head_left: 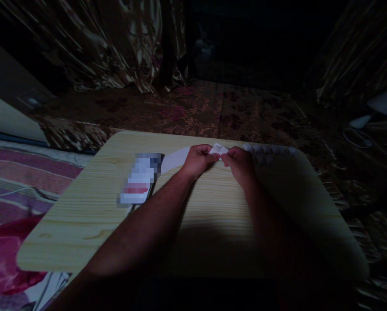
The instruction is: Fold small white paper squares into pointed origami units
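Above the far part of the wooden table (212, 207), a small folded white paper (217, 148) is pinched between both hands. My left hand (199, 159) grips its left side, thumb on top. On the opposite side my right hand (237, 160) holds the paper's lower right edge between thumb and fingers. Several small pale folded pieces (271, 151) lie in rows just right of my right hand. Left of my left hand rests a flat white sheet of paper (174, 160), partly covered by that hand.
A blurred-out phone-like object (141, 178) lies on the table's left part, beside the sheet. A striped bedspread (21, 168) and a pink cloth (8, 255) are at the left. Patterned curtains (128, 43) hang behind, and a white lamp-like thing (385, 103) stands at right.
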Action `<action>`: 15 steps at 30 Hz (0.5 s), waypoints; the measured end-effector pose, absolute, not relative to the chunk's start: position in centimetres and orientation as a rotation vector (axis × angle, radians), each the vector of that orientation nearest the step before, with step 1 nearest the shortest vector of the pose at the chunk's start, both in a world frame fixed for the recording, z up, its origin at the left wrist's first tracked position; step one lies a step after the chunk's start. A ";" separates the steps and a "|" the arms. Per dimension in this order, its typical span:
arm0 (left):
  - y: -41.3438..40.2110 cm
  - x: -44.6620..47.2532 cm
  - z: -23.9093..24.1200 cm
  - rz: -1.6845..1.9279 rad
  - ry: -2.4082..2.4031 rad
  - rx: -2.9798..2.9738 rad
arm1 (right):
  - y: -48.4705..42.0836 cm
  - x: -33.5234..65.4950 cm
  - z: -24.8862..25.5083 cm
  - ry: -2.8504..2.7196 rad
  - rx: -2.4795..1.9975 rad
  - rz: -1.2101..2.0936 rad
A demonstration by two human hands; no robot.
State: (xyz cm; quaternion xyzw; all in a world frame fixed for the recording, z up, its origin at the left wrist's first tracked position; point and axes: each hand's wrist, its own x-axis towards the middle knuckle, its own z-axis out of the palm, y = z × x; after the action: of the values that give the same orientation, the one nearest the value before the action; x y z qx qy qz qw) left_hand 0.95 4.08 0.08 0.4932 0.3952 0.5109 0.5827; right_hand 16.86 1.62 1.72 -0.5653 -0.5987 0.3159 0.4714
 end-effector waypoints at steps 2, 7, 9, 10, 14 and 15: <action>4.0 1.0 0.2 1.191 0.919 1.158 | 1.7 16.9 1.6 -1.473 -1.391 0.753; 3.8 1.1 0.5 1.221 0.892 1.124 | 1.9 16.9 1.3 -1.436 -1.369 0.743; 3.8 1.1 0.5 1.217 0.895 1.133 | 1.8 16.8 1.5 -1.433 -1.381 0.762; 3.8 1.0 0.5 1.210 0.898 1.140 | 1.7 16.8 1.6 -1.441 -1.391 0.775; 4.0 0.9 0.2 1.182 0.892 1.166 | 1.5 16.7 1.9 -1.444 -1.414 0.798; 4.0 0.9 0.2 1.174 0.890 1.177 | 1.5 16.7 1.9 -1.445 -1.412 0.795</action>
State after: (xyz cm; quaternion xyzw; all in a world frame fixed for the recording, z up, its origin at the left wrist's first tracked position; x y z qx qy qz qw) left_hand 0.89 3.99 0.15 0.5050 0.3819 0.5037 0.5877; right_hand 16.74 1.53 1.91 -0.5751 -0.5887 0.3240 0.4665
